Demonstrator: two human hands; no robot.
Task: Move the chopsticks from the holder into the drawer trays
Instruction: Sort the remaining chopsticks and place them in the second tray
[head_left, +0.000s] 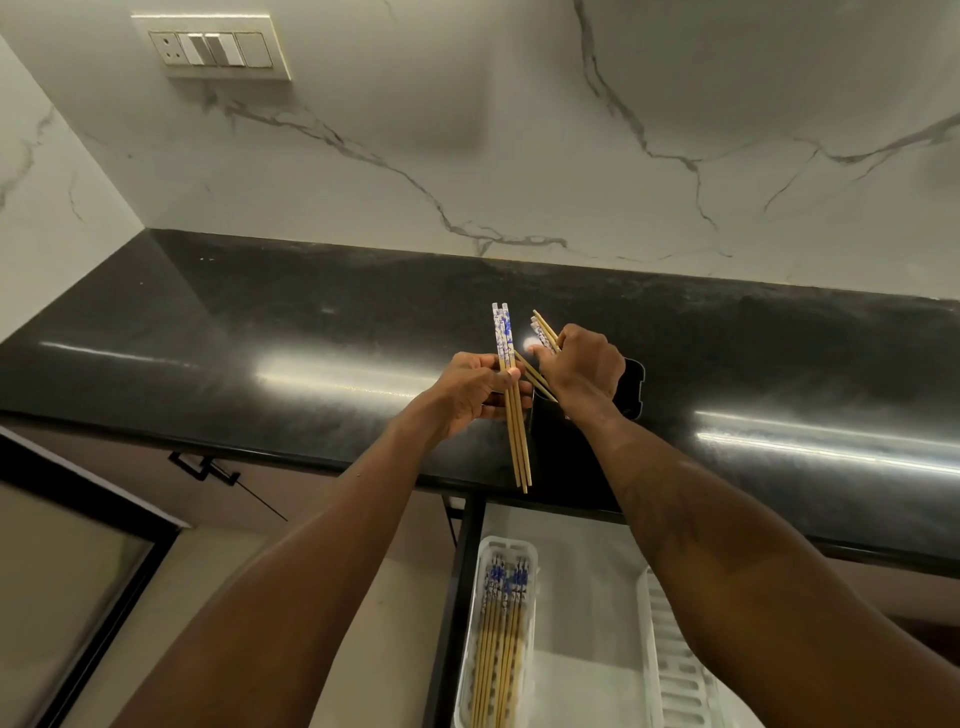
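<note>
The left hand (467, 392) pinches a bundle of chopsticks (519, 457) mid-length. The right hand (584, 371) clutches a second bundle (544, 328) just above the black holder (631, 387). The bundles cross and touch, so a snagged stick could slip loose. They are slim bamboo with blue-and-white tops; more lie in the near left tray (464, 675).

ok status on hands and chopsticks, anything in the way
Left hand grips one chopstick bundle; right hand grips second bundle over black holder. Left tray part filled. Drawer open, nothing blocking.
</note>
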